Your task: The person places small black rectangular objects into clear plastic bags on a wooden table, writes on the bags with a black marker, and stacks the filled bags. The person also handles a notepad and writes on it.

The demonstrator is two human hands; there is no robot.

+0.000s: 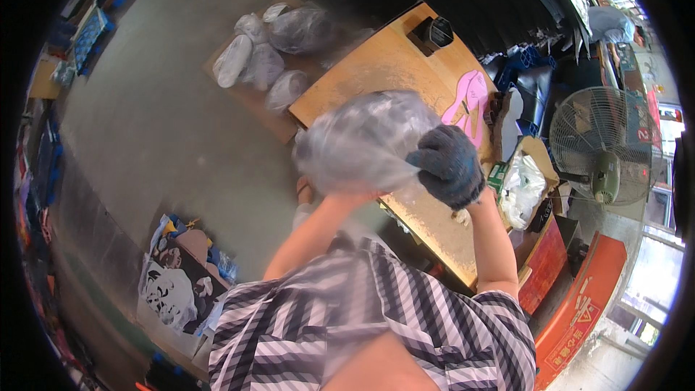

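Note:
A bulging clear plastic bag (362,134) is up in front of me over the near left edge of the wooden table (384,47). Its contents look greyish and are too blurred to name. My right hand (447,165), in a dark knitted glove, is closed on the gathered neck of the bag at its right side. Beneath the bag is my left hand (356,197); its fingers are hidden by the plastic. Pink flat sole-shaped cutouts (469,101) lie on the table beyond my right hand.
Several filled plastic bags (264,65) sit on cardboard on the floor. A black box (432,33) stands at the table's far end. To the right are a carton of clear plastic bags (523,190) and a standing fan (604,145). Scraps fill a bin (174,282) lower left.

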